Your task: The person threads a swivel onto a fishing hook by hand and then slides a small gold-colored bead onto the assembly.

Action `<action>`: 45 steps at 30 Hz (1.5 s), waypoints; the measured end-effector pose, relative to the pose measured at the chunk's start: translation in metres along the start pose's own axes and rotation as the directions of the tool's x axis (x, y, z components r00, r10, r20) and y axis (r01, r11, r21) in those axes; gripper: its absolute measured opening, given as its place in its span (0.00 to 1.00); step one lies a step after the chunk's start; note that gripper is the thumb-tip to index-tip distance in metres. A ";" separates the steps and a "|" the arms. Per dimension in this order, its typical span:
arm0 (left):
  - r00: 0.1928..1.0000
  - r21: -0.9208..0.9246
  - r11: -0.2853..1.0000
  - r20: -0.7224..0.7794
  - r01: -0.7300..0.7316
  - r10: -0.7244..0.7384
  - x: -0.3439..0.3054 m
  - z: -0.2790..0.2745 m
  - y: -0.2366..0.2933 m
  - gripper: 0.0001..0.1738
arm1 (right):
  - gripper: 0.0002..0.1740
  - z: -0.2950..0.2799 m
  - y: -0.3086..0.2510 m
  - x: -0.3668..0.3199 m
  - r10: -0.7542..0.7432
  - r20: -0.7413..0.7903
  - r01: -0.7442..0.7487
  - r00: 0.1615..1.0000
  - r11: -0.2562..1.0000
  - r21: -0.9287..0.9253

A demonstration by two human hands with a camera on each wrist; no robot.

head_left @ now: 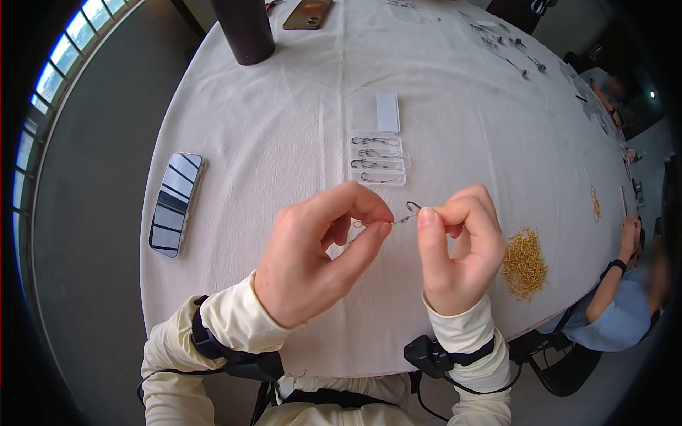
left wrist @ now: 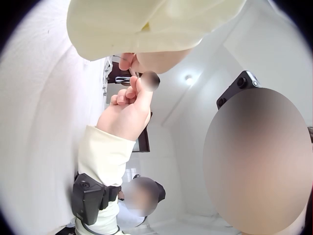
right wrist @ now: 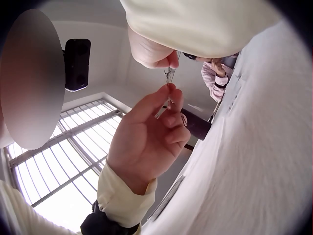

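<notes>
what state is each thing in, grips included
left grip: pinching a small metal piece
right grip: pinching a dark hook
clear case: hooks in its compartments
pale rectangle: lying flat
gold pieces: loose, heaped
near phone: flat, screen up
far phone: flat, back up
dark cylinder: standing upright
white tablecloth: lightly creased
</notes>
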State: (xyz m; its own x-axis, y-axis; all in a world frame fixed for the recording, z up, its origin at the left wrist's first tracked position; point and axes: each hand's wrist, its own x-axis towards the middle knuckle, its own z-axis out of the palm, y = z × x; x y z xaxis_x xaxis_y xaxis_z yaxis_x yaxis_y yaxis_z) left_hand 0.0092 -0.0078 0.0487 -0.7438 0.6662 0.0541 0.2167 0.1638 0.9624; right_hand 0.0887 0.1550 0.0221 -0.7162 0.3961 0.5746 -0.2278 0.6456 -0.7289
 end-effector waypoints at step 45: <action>0.905 -0.685 0.596 0.265 0.419 -0.332 -0.003 0.005 -0.010 0.09 | 0.06 0.007 -0.006 -0.004 -0.054 -0.028 0.054 0.998 0.999 0.007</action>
State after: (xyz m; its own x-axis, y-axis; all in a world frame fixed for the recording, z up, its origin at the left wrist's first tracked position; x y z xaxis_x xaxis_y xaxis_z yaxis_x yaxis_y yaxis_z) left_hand 0.0127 -0.0075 0.0379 -0.5779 0.7413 -0.3413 -0.6157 -0.1216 0.7786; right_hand 0.0877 0.1448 0.0217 -0.6844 0.3787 0.6230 -0.2708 0.6614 -0.6995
